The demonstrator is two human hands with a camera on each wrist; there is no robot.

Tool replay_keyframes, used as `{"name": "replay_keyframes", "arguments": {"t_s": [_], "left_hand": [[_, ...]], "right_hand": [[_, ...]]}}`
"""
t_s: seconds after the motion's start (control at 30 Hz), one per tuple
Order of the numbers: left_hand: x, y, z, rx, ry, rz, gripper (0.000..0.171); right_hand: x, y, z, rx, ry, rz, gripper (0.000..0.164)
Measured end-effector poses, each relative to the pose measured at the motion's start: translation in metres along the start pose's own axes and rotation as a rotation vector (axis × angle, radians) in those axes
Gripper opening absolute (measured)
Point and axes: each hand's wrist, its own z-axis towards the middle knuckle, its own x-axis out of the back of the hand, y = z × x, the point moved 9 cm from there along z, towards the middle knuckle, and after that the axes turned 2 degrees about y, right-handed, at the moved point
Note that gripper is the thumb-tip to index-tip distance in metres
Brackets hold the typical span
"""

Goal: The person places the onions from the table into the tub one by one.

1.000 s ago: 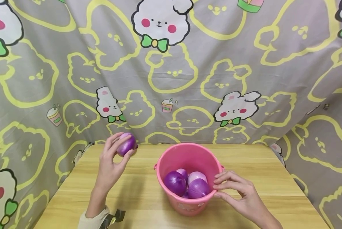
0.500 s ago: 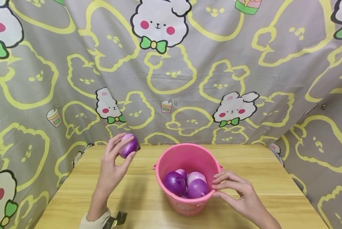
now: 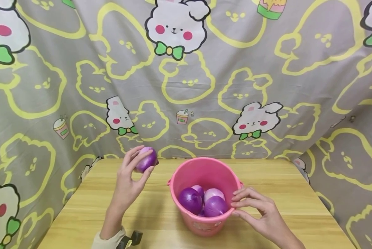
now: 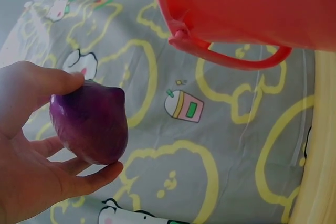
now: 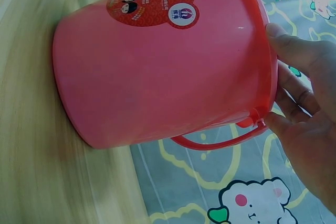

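My left hand point(image 3: 130, 183) holds a purple onion point(image 3: 147, 159) between thumb and fingers, raised to the left of a pink bucket point(image 3: 201, 226). In the left wrist view the onion point(image 4: 92, 124) shows its pointed end toward the bucket's side. Several more purple onions point(image 3: 215, 206) lie inside the bucket, some partly hidden beneath others. At the bucket's right rim, my right hand point(image 3: 259, 207) grips the edge with thumb outside and fingertips at the lip. The right wrist view shows the bucket point(image 5: 157, 77) standing on the table, its thin handle hanging down behind.
The wooden table point(image 3: 86, 207) spreads out on both sides of the bucket. A grey curtain point(image 3: 201, 86) printed with rabbits and yellow outlines hangs close behind the table's far edge and along its sides. A dark strap with a small black block point(image 3: 136, 238) sits on the left wrist.
My left hand has drifted a little to the right, toward the bucket, carrying the onion with it. The right hand stays on the rim, and the bucket has not moved.
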Motion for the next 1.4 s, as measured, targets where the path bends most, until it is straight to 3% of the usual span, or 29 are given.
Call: {"name": "replay_keyframes", "arguments": {"t_s": [0.1, 0.33, 0.57, 1.23, 1.4], "left_hand": [[-0.002, 0.002, 0.001, -0.005, 0.001, -0.013, 0.049], [-0.007, 0.008, 0.002, -0.001, -0.010, -0.048, 0.048], [-0.011, 0.013, 0.004, 0.001, -0.017, -0.082, 0.048], [-0.030, 0.035, 0.010, -0.039, -0.036, -0.100, 0.048], [-0.033, 0.039, 0.011, -0.044, -0.045, -0.114, 0.048]], "right_hand": [[0.000, 0.000, 0.000, 0.002, 0.003, 0.006, 0.029], [-0.001, -0.003, 0.003, 0.010, 0.000, 0.014, 0.040], [-0.001, 0.000, 0.001, 0.003, -0.003, -0.001, 0.030], [0.002, -0.003, 0.003, -0.010, 0.009, 0.011, 0.036], [0.001, -0.003, 0.004, -0.006, 0.007, 0.010, 0.028]]}}
